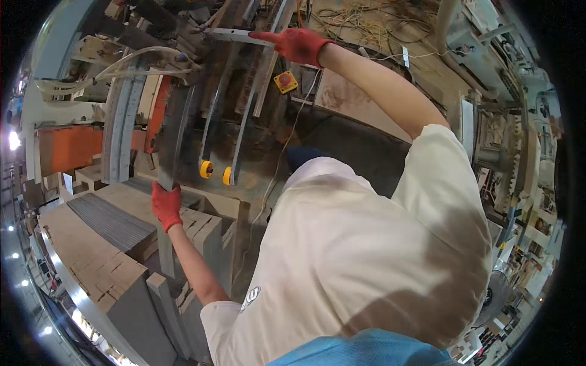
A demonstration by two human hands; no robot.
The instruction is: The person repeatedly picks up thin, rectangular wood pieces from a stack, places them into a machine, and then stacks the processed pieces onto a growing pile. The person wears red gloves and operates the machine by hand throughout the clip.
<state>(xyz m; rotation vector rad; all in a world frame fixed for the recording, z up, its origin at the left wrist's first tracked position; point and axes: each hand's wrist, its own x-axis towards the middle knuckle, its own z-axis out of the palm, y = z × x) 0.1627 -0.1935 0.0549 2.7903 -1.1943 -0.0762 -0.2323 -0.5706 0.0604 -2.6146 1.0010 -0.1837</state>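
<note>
My left hand (166, 206), in a red glove, is closed around the near end of a long dark grey board (175, 137). The board stands on edge beside a machine. My right hand (299, 46), also red-gloved, reaches to the far side with its index finger stretched out. That fingertip touches the end of a flat metal bar (235, 35); the other fingers are partly curled, and nothing shows held in them. Between my hands, two metal rails (243, 131) run toward me and end in yellow rollers (207, 169).
Stacked boards (104, 244) stand at the left, near my left forearm. A yellow box with a red button (285, 82) sits beyond the rails. A pale cable (282, 152) trails across the floor. Orange machine panels (70, 148) are at the left, and tangled cords (372, 24) lie at the back.
</note>
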